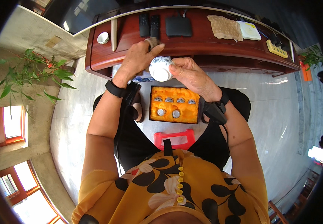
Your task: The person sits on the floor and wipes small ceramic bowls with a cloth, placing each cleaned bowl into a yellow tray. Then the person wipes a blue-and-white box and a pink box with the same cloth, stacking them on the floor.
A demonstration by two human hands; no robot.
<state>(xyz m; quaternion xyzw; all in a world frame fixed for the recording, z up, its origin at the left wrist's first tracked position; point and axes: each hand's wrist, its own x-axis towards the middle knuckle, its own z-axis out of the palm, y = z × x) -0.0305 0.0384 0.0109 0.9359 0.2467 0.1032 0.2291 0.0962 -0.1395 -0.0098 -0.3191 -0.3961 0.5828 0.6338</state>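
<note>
My right hand (190, 75) grips a white porcelain vessel (161, 71) with a blue pattern, its plain base facing up at me. Close to its left side, my left hand (139, 57) is curled around a small brown-grey thing (152, 42), too blurred to name. Below both hands, an open box (174, 118) lined with yellow-orange satin lies on the floor between my feet. Several small blue-patterned cups (169, 100) sit in a row in the lining. Nearer me, two white cups (176, 113) rest in it with their bases up.
Ahead stands a red-brown wooden cabinet (122, 60) bearing a small cup (103, 38), two remote controls (155, 25), a black set-top box (178, 26), a brown cloth (224, 28), a white router (248, 30) and a power strip (276, 49). A red plastic stool (175, 144) is between my legs. Leaves (57, 74) reach in from the left.
</note>
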